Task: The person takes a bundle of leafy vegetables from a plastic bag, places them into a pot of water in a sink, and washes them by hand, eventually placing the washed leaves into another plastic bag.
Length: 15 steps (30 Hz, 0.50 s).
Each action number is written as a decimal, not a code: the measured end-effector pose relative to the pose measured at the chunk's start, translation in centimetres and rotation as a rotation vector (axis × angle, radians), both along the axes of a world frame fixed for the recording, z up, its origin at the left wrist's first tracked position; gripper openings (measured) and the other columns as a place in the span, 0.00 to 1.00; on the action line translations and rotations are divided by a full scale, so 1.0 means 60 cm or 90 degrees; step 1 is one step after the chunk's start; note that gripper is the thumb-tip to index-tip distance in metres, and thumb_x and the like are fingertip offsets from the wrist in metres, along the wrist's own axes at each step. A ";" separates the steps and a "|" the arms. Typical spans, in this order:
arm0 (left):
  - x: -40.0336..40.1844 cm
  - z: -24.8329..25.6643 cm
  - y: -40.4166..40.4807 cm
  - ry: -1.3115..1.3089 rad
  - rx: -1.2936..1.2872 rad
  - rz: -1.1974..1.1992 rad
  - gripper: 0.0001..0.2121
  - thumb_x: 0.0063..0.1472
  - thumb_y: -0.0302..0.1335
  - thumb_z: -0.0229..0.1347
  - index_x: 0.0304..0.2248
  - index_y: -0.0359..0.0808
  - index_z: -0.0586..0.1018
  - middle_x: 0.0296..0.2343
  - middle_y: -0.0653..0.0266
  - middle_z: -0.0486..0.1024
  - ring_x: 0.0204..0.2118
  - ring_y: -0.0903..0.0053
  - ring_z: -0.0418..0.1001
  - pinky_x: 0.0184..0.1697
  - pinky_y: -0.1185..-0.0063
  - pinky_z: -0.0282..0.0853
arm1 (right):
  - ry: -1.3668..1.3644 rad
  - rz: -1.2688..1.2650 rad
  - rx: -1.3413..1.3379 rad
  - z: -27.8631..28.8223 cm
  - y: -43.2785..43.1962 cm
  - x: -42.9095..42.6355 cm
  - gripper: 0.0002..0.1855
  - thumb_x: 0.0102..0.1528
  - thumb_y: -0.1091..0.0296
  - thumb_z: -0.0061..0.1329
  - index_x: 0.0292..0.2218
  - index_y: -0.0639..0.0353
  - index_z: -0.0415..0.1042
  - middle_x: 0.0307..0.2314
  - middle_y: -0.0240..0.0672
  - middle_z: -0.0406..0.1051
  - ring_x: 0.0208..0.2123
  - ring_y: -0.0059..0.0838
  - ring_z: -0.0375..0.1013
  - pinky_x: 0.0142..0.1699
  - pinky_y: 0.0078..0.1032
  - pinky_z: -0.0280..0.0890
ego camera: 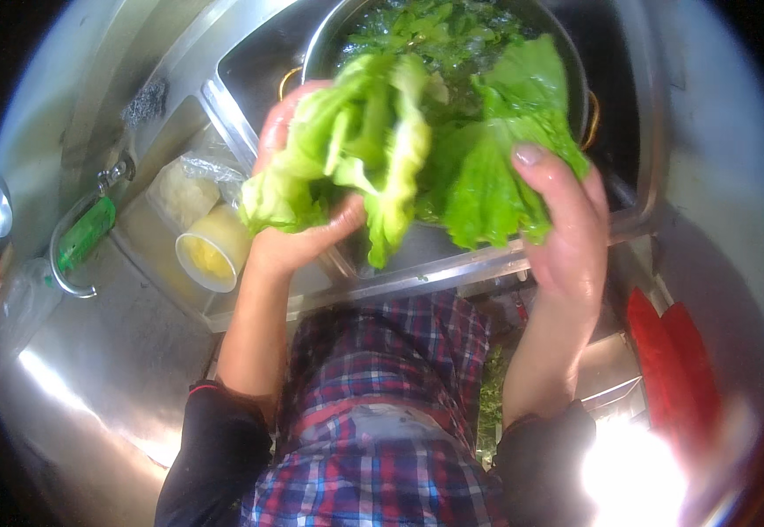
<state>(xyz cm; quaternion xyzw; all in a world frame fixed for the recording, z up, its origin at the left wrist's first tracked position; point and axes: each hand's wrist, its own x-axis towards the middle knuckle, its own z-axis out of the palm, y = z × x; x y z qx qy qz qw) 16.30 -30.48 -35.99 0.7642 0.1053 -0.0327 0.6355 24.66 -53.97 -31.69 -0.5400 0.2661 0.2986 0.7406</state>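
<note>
My left hand [290, 224] is closed around a bunch of pale green lettuce leaves [369, 132]; the leaves hide most of its fingers. In my right hand [566, 211] is a wet, darker green lettuce leaf [500, 165], with the thumb lying on top of it. Both hands are held over the near side of a large round metal pot [573, 53] with gold-coloured handles. Leafy greens [441, 33] lie in water inside the pot, partly hidden behind the held leaves. The pot stands in a stainless steel sink [435, 277].
Left of the sink stand a white plastic tub [207, 257] with yellow contents and a clear plastic bag [184, 191]. A curved metal faucet [62, 277] and a green object [87, 234] are further left. Red rubber gloves [672, 362] hang at the right.
</note>
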 end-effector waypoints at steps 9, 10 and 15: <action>-0.010 -0.025 -0.056 -0.006 -0.006 0.014 0.44 0.42 0.30 0.71 0.58 0.33 0.62 0.54 0.59 0.67 0.55 0.70 0.68 0.58 0.71 0.65 | -0.125 0.196 0.000 -0.001 0.031 0.003 0.21 0.66 0.53 0.45 0.46 0.66 0.72 0.33 0.28 0.73 0.35 0.16 0.69 0.42 0.16 0.63; -0.011 -0.026 -0.058 -0.004 -0.006 0.016 0.44 0.42 0.30 0.71 0.58 0.33 0.62 0.54 0.59 0.67 0.55 0.70 0.68 0.58 0.71 0.65 | -0.124 0.197 0.001 -0.002 0.025 0.001 0.21 0.66 0.53 0.45 0.46 0.66 0.72 0.33 0.28 0.73 0.35 0.16 0.69 0.42 0.16 0.63; -0.020 -0.039 -0.030 0.178 -0.311 0.232 0.28 0.54 0.25 0.65 0.54 0.32 0.69 0.46 0.62 0.73 0.46 0.76 0.74 0.49 0.74 0.72 | -0.154 0.177 0.071 -0.007 -0.010 0.001 0.15 0.64 0.68 0.47 0.49 0.68 0.70 0.38 0.34 0.74 0.38 0.23 0.72 0.46 0.21 0.67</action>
